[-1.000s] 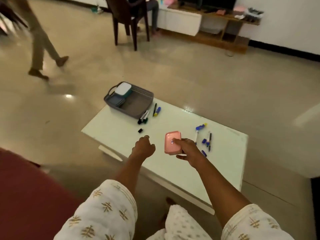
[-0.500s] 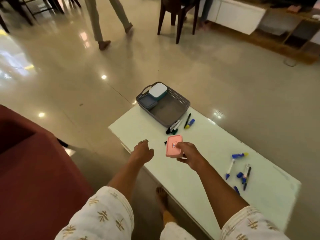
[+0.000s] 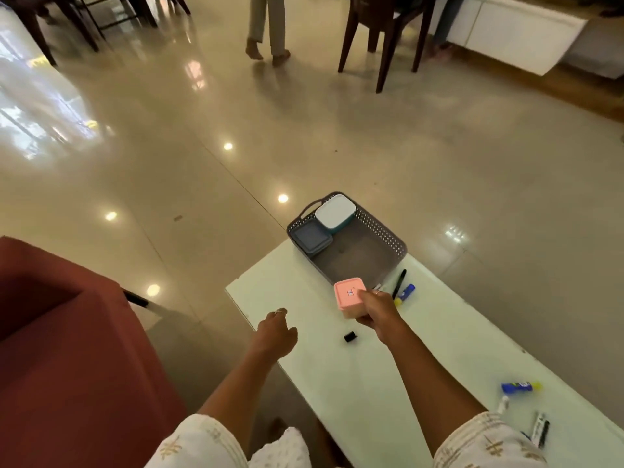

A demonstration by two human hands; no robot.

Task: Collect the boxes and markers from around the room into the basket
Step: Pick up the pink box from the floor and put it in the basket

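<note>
Left hand [image 3: 275, 331] hangs over near-left counter [image 3: 337, 383] edge, its grip loosely curled, holding nothing. Black cap [image 3: 350, 337] lies on the counter between the hands. Right hand [image 3: 378, 309] has its grip clamped on pink box [image 3: 349, 295], held above the counter just near of the grey basket [image 3: 388, 238]. Basket already holds a blue box [image 3: 310, 236] and white-lidded box [image 3: 335, 211] in its far-left corner. Pink box looks like light, rigid, smooth plastic; side hold below the lid suits it. Markers [image 3: 403, 288] lie right of the basket, more [image 3: 520, 386] near-right.
</note>
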